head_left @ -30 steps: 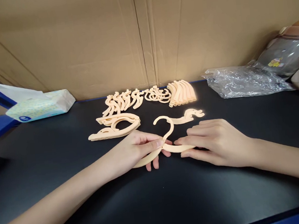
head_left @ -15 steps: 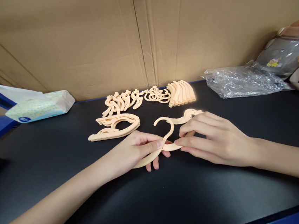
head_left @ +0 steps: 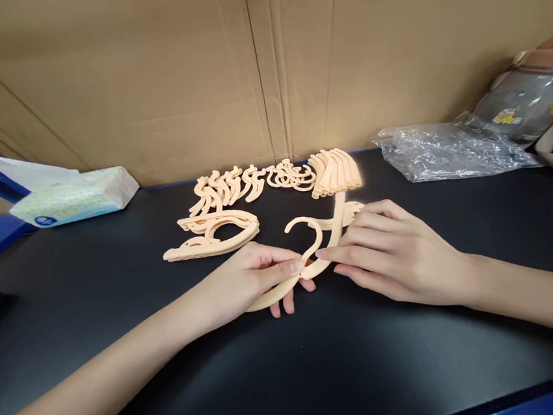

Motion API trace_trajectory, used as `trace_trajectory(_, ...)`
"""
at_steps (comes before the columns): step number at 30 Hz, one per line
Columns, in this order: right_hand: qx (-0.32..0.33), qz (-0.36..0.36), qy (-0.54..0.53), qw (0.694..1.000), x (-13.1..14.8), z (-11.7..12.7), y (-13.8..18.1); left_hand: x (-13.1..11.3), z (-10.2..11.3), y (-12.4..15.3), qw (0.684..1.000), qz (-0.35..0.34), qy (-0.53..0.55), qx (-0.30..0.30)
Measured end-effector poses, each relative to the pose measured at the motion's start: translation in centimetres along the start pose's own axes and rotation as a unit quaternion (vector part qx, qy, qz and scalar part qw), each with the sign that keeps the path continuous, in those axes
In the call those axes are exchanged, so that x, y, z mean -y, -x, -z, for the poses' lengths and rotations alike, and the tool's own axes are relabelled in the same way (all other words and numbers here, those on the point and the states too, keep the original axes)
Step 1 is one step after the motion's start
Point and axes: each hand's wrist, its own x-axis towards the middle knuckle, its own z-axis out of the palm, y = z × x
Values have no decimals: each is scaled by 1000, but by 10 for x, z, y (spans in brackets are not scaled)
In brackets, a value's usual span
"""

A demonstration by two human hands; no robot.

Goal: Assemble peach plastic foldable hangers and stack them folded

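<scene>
centrally, beige hanger [head_left: 316, 269] sits over black table [head_left: 297, 375]; left hand [head_left: 255, 268] pinches its joint [head_left: 302, 273] between thumb and fingers; right hand [head_left: 393, 255] touches its upturned arm [head_left: 336, 231], fingers clamped or not, unclear.

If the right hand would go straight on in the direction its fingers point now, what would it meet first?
Past the beige, curved plastic-looking arm under its fingers, the right hand would probably meet the beige, question-mark-shaped hook, then the left hand; depth is unclear.

Left hand [head_left: 253, 268] pinching; right hand [head_left: 393, 255] half-curled, knuckles up.
</scene>
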Motion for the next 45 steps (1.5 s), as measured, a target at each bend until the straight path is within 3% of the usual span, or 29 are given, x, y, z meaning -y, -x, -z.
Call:
trace_trajectory(7, 17, -3, -9, 1000, 0, -1, 0, -6, -7, 5, 999, 2, -44, -3)
trace_trajectory(11, 25, -15, -29, 999, -1, 1, 0, -6, -17, 7, 986, -45, -155, -26)
trace_trajectory(17, 41, -64, -85, 994, -3, 6, 3, -5, -34, 12, 897, -194, -394, -57)
trace_trajectory(21, 55, -103, -88, 989, -7, 8, 5, -2, -36, 14, 846, -263, -460, -63)
trace_trajectory(27, 97, -109, -83, 986, -12, 10, 3, 5, -28, 12, 788, -307, -527, -84)
trace_trajectory(35, 129, -93, -98, 982, -16, 7, 5, 8, -19, 9, 757, -331, -552, -115)
trace_trajectory(45, 161, -107, -118, 974, -16, 12, 3, 7, -19, 8, 748, -347, -553, -124)
